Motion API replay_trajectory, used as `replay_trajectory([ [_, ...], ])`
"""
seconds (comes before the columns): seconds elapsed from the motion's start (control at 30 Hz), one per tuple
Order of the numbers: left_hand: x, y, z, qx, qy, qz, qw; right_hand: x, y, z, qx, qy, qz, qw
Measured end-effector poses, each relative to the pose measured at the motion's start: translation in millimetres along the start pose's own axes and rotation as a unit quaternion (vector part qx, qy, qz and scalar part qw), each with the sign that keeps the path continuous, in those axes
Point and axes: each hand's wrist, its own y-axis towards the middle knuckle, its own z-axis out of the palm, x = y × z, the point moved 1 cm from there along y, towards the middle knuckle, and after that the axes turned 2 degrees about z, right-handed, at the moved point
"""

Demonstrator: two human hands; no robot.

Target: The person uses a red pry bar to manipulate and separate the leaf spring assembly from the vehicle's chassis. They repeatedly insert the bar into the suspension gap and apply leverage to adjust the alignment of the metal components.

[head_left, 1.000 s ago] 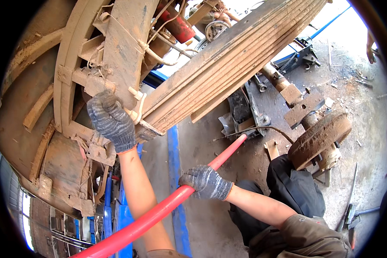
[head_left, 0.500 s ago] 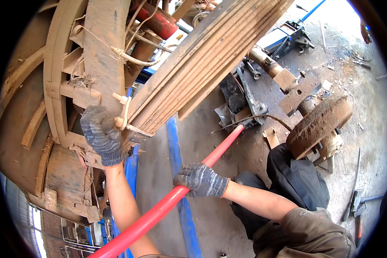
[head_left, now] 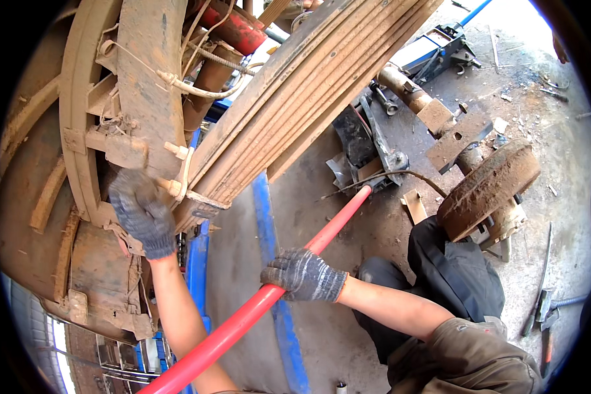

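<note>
Clearly, right hand (head_left: pixel 305 274): your gloved fingers are clamped round the red pole (head_left: pixel 243 316), curled over its middle stretch.
Red pole: it slants through your right fingers; one end drops out of view below and left of them, while the other, up and right, meets a dark metal assembly (head_left: pixel 395 161) on the floor (head_left: pixel 236 262). Holding it mid-length probably steadies it, with the far end borne there.
Left hand (head_left: pixel 141 211): you have it raised beside the rusty frame (head_left: pixel 150 72). The fingertips are hidden, so whether they are apart, together or gripping cannot be told, nor whether they touch metal.
Pale bolt (head_left: pixel 173 187): just right of your left fingers, near the spring's end; the hand seems placed for easy reach of that joint.
Leaf spring (head_left: pixel 308 98): its near end sits right of your left fingers, and its stacked leaves climb away above your right ones, apparently lying together as one pack.
Muddy drum (head_left: pixel 489 190): well right of your right fingers and higher, close by your dark trousers (head_left: pixel 456 279).
Hammer (head_left: pixel 543 310): far right of those fingers, resting on the floor.
</note>
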Motion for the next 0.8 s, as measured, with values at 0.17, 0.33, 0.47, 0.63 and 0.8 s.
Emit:
replay_trajectory([
  [0.17, -16.5, -36.3, -16.4, 0.013, -0.016, -0.010, 1.000, -2.1, 3.4, 0.9, -0.002, 0.005, -0.002, 1.000],
  [0.33, -28.5, 22.9, -6.4, -0.103, -0.025, -0.028, 0.994, -8.7, -2.1, -0.9, 0.021, -0.012, 0.017, 1.000],
  [0.47, -31.1, 28.3, 9.7, -0.056, 0.045, 0.032, 0.997, -5.0, -1.5, 2.2, 0.018, -0.008, 0.012, 1.000],
  [0.63, -25.2, -24.4, -2.0, -0.113, -0.090, -0.049, 0.988, 3.7, 3.4, 5.0, 0.007, 0.008, 0.015, 1.000],
  [0.8, -18.8, 21.2, -1.9, -0.154, -0.089, -0.184, 0.967, -4.0, -4.1, 0.7, 0.022, -0.004, 0.021, 1.000],
])
